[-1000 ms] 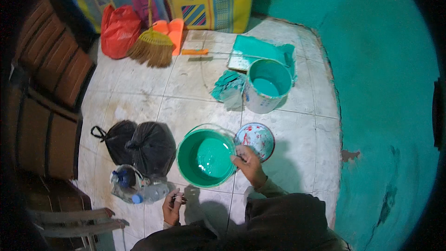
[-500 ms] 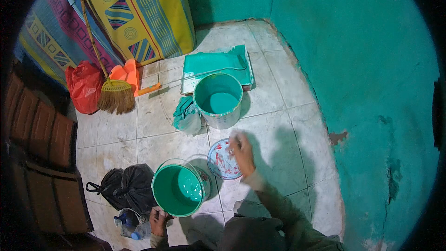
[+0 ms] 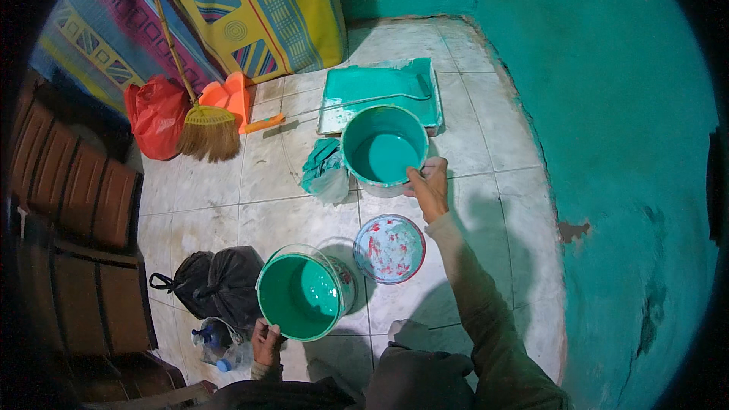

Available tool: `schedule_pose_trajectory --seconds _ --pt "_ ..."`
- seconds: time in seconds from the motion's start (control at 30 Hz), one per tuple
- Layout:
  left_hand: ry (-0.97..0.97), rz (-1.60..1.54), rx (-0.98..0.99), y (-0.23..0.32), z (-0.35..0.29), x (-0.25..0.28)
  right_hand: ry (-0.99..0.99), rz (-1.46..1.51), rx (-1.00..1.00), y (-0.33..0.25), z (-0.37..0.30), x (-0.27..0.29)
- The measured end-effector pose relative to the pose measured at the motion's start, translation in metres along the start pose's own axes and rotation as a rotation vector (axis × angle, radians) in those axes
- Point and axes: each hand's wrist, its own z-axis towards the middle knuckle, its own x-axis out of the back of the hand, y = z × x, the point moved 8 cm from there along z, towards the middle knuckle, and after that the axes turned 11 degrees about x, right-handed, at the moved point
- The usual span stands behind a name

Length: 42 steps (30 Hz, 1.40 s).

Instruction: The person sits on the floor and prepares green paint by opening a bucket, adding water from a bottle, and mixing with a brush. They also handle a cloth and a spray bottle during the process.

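Observation:
My left hand [image 3: 266, 342] is closed on the near rim of a paint bucket [image 3: 275, 279] with a wire handle, green inside and tilted toward me. Wet green paint shines at its bottom. My right hand [image 3: 430, 186] grips the right front rim of a second paint bucket [image 3: 372, 190], thumb over the edge. Green paint lies in this farther bucket too. Between the two, a round bucket lid [image 3: 389, 249] with red and pale smears rests on the floor tiles. Beside the far bucket sits a clear plastic bag [image 3: 332, 184] with a green-stained cloth [image 3: 323, 158].
Behind the far bucket lies a paint tray [image 3: 364, 83] with a roller [image 3: 425, 85], its orange handle [image 3: 266, 122] pointing left. A broom [image 3: 209, 133], red bag [image 3: 156, 118] and orange dustpan [image 3: 228, 95] stand left. Black bags [image 3: 228, 281] and bottles [image 3: 216, 342] lie near the left bucket.
My right hand has moved forward from over the lid to the far bucket and taken hold of its rim. The left hand stays on the near bucket. The view has shifted slightly.

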Motion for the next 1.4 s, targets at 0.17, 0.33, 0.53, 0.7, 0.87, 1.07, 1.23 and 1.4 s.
schedule_pose_trajectory --seconds 0.17,0.33,0.53,0.7,0.87,1.07,1.23,1.4 --pt "-0.011 0.022 0.027 0.002 -0.002 -0.005 0.041 -0.072 0.094 0.013 -0.03 0.016" --pt "0.039 0.055 -0.02 0.004 0.002 -0.004 0.04 -0.028 0.116 0.014 -0.054 0.016" --pt "0.01 0.021 0.01 -0.006 0.005 0.004 0.019 -0.055 0.175 0.018 -0.069 0.018" --pt "0.02 0.003 0.013 -0.001 0.001 0.0 -0.011 -0.119 0.176 0.013 -0.07 0.014" --pt "0.033 0.003 0.006 -0.004 0.002 0.002 -0.02 -0.108 0.169 0.017 -0.059 0.011" --pt "0.023 0.01 0.0 -0.007 0.002 0.003 -0.006 -0.097 0.106 0.012 -0.038 0.009" --pt "0.011 -0.037 0.011 -0.01 0.002 0.01 0.055 0.003 0.062 0.003 -0.025 0.007" --pt "0.017 -0.048 -0.014 -0.012 0.005 0.01 0.059 -0.096 -0.062 0.003 -0.004 0.009"
